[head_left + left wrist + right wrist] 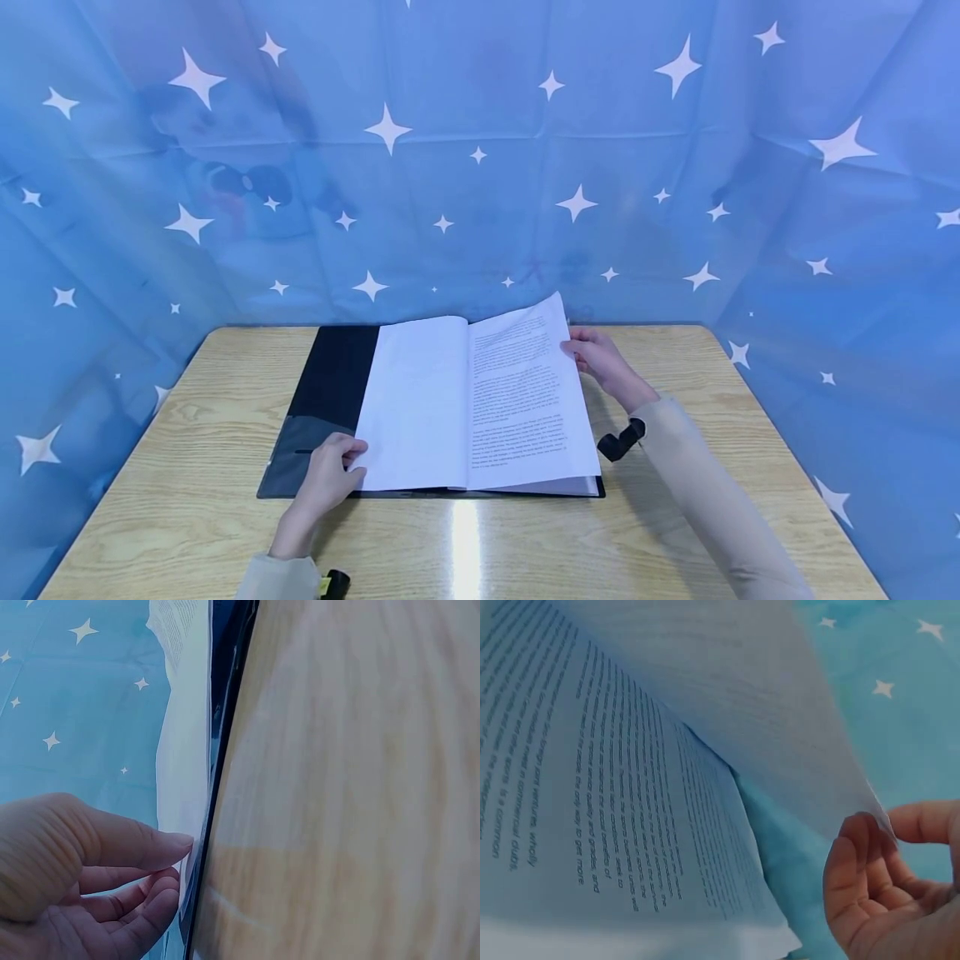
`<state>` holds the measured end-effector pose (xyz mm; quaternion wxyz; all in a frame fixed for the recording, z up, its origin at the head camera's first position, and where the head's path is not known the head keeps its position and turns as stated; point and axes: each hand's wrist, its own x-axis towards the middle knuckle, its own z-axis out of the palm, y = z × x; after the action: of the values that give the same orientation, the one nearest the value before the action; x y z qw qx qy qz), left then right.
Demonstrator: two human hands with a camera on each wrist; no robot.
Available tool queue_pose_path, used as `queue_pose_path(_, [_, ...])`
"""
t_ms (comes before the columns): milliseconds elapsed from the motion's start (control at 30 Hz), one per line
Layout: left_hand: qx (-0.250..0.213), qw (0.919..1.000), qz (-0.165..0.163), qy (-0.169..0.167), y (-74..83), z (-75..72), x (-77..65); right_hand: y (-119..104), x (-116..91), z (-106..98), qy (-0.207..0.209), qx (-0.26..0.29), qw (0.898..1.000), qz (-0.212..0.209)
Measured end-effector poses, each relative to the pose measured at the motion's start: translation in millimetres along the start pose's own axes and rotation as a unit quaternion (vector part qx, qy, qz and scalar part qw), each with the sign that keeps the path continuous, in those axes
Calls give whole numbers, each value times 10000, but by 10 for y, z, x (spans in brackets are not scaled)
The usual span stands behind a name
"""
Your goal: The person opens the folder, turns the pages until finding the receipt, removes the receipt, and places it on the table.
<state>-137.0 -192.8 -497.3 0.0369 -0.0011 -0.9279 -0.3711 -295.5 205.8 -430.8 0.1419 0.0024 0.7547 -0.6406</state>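
A black folder (339, 367) lies spread on the table with white sheets in it. The left-hand sheet (412, 400) looks blank; the right-hand page (517, 400) carries printed text. My right hand (600, 357) pinches that page's outer edge near the top, between thumb and fingers, and its upper corner is raised. In the right wrist view, the lifted page (772, 712) slants over another printed sheet (622, 802) underneath. At the lower left edge of the blank sheet, my left hand (328, 473) has its thumb and curled fingertips on the paper, gripping it.
The wooden table (187, 467) extends around the folder on both sides and in front. Behind it hangs a blue curtain (480, 225) with white stars. Dark wrist devices (621, 440) sit at both sleeves.
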Motion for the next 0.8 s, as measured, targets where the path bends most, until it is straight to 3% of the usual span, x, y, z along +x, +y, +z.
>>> queue_pose_path(367, [37, 9998, 136, 120, 6, 11, 6, -96, -120, 77, -123, 226, 9997, 37])
queue_pose_path(800, [-14, 10000, 40, 10, 13, 1, -4, -215, -193, 225, -331, 227, 9992, -90])
